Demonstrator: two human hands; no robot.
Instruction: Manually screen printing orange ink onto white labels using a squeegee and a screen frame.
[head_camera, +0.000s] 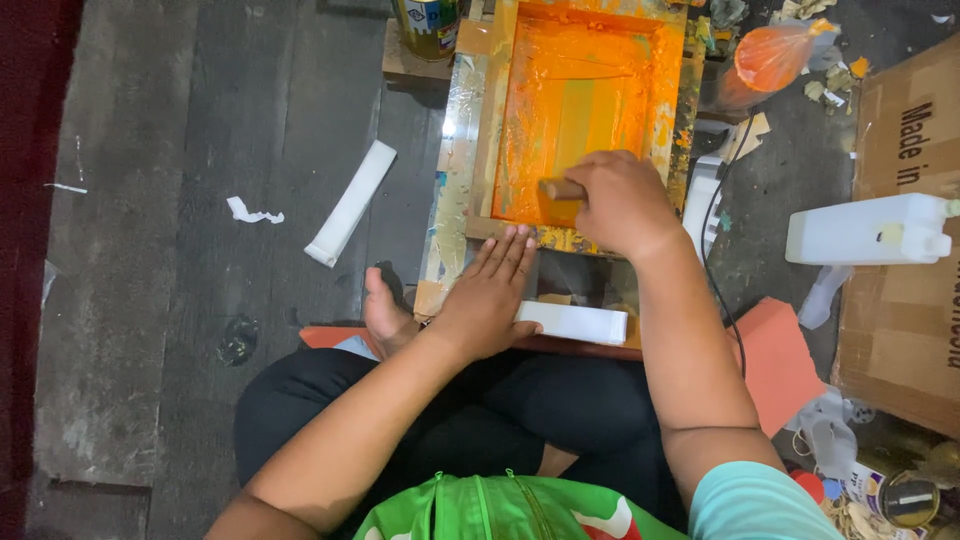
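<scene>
Hands (620, 205) on squeegee (560, 189), orange screen frame (480, 150), jug (865, 230) nearby

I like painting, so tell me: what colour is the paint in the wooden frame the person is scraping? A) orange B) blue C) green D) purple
A: the wooden frame is smeared all over with bright orange paint, and the right hand pulls a wooden-handled scraper through it.

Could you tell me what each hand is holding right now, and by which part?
The right hand grips a squeegee by its wooden handle, inside the orange-inked screen frame. The left hand holds nothing; it lies flat at the frame's near edge.
</scene>
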